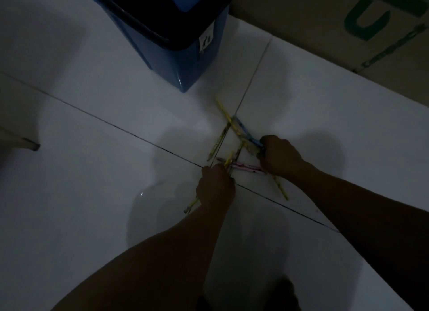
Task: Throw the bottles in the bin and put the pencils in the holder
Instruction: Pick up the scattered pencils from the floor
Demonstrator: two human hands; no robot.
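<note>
1. Two hands work at floor level among scattered pencils [224, 134], which lie crossed over one another on the white tiled floor [92, 115], near where the grout lines meet.
2. Left hand [216, 187]: curled into a fist around several yellow pencils, whose ends stick out below the wrist and above the knuckles. The fist likely serves to bundle them so they can be carried together.
3. Right hand [279, 156]: fingers closed on a blue pencil [246, 133] and apparently others beside it; the dim light hides how many. It lies just right of the heap, so each hand covers its own side.
4. Loose pencils: a pink one [243, 167] lies between the two hands; a yellow one [282, 188] pokes out under the right forearm; another yellow one [223, 109] points toward the bin.
5. Blue bin [185, 62]: stands upright on the floor behind the pencils, near but apart, its dark swing lid at the top edge of the view. A small white label sits on its side.
6. Bottles: none in view; whether they are already in the bin cannot be told.
7. Holder: not in view, so the destination lies outside the frame.
8. Cardboard box [336, 39] with green print: lies along the upper right.
9. Judgement: gathering stage of the pencil step; several pencils remain loose.
</note>
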